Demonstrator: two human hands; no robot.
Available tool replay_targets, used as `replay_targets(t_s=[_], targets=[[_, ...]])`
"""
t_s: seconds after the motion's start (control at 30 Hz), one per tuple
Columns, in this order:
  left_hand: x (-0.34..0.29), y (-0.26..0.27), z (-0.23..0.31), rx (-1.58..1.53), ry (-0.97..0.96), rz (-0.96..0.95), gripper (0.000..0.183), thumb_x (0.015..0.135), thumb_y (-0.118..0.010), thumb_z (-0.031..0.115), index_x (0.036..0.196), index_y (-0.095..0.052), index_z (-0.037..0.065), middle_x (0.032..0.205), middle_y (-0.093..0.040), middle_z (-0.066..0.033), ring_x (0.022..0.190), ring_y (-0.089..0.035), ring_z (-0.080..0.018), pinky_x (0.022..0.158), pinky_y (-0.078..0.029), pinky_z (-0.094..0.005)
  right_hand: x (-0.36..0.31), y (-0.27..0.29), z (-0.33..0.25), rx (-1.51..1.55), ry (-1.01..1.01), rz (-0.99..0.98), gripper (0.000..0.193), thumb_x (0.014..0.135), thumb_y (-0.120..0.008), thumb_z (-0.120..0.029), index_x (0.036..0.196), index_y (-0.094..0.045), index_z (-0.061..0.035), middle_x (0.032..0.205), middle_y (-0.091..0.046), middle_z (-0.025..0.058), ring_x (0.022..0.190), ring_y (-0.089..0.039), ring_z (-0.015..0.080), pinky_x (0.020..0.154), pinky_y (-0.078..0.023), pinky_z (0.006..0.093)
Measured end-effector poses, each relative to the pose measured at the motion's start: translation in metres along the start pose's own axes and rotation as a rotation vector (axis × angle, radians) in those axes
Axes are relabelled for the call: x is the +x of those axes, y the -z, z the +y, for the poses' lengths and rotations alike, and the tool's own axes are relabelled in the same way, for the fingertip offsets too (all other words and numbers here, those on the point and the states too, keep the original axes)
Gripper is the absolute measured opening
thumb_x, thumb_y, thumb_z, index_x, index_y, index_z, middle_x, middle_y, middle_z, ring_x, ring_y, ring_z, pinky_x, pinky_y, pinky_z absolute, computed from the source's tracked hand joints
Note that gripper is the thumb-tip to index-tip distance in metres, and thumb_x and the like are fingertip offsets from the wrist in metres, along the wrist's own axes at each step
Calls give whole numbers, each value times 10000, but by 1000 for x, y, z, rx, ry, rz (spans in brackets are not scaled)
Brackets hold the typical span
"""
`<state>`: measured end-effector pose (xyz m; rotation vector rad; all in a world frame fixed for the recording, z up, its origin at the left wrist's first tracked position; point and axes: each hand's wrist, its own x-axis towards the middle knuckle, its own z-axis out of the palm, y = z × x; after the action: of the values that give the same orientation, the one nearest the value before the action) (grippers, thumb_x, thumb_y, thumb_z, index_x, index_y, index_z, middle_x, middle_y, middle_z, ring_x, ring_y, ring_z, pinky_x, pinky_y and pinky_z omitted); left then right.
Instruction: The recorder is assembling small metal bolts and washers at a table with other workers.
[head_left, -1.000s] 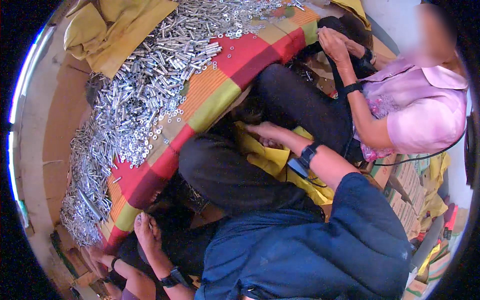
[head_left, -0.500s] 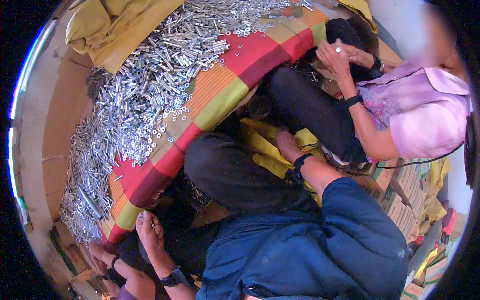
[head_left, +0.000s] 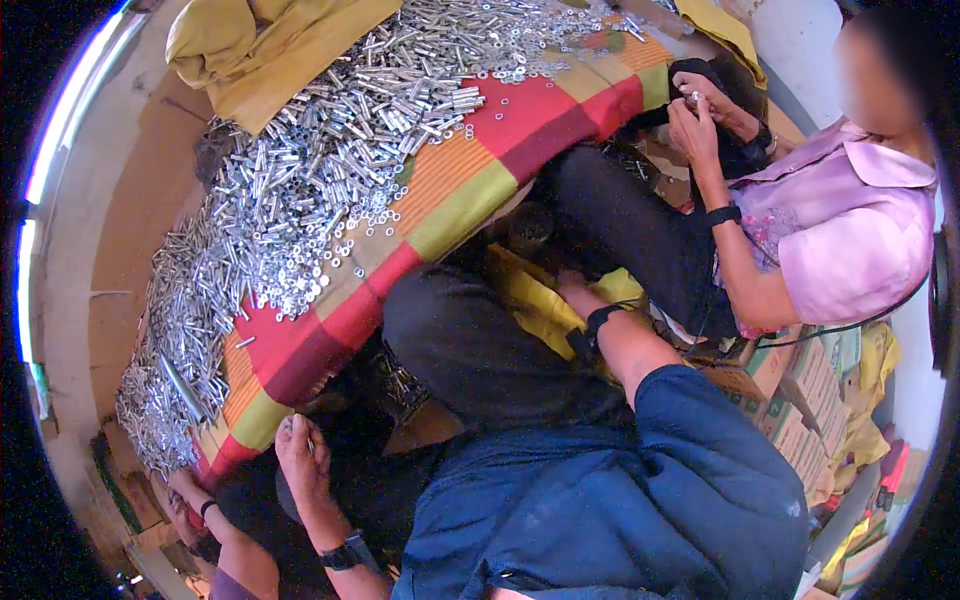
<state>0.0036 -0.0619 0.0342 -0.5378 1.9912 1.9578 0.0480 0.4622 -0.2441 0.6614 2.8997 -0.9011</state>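
Observation:
My left hand (head_left: 303,458) is raised just off the near edge of the checked cloth (head_left: 455,215), its fingers curled in a pinch. Something small and metallic seems to show between them, too small to name. Beyond my bent knee, my right hand (head_left: 572,285) reaches down by a yellow cloth (head_left: 528,290), and its fingers are hidden. On the checked cloth lies a big heap of metal sleeves and bolts (head_left: 300,190). Loose flat washers (head_left: 300,285) are scattered along the heap's near side. A thicker metal tube (head_left: 180,388) rests on the heap at the left.
At right, a person in a pink shirt (head_left: 850,220) handles a small piece with both hands (head_left: 700,115). Another person's hand (head_left: 185,495) touches the heap at lower left. Yellow cloth (head_left: 270,60) covers the far heap. Cartons (head_left: 800,400) stand at right; a dark container (head_left: 528,225) sits between us.
The view has shifted slightly. The person in pink has brought both hands together around a small piece. The hand at lower left has moved up to the heap. My hands stay about where they were.

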Motion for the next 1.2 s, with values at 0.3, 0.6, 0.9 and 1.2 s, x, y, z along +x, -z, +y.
replay_targets(t_s=[0.3, 0.6, 0.9, 1.2], targets=[[9, 5, -12, -43, -21, 4, 207, 1028, -570, 208, 841, -510, 143, 625, -489, 40, 392, -337, -44, 349, -248, -198, -8, -10, 18, 238, -290, -362, 270, 900, -600, -269, 945, -691, -19, 926, -714, 242, 848, -724, 356, 738, -586, 455], [1, 1, -5, -51, -47, 16, 209, 1036, -560, 223, 853, -510, 135, 600, -482, 26, 376, -341, -53, 338, -249, -205, 2, 115, -100, 342, -379, -414, 245, 866, -655, -245, 798, -683, -11, 625, -670, 147, 517, -670, 238, 497, -535, 371], [-2, -1, -3, -45, -45, -1, 228, 1023, -582, 227, 830, -499, 137, 592, -469, 34, 370, -338, -53, 344, -238, -214, -92, 237, -137, 394, -55, -104, 216, 813, -696, -213, 766, -665, -5, 631, -633, 132, 513, -637, 206, 488, -485, 371], [11, 4, -13, 100, -235, 6, 198, 1020, -584, 206, 854, -498, 140, 627, -453, 52, 479, -395, -23, 380, -273, -190, -71, 225, -60, -80, -38, 107, 294, 881, -687, -311, 833, -683, -21, 845, -670, 217, 858, -678, 429, 759, -527, 533]])
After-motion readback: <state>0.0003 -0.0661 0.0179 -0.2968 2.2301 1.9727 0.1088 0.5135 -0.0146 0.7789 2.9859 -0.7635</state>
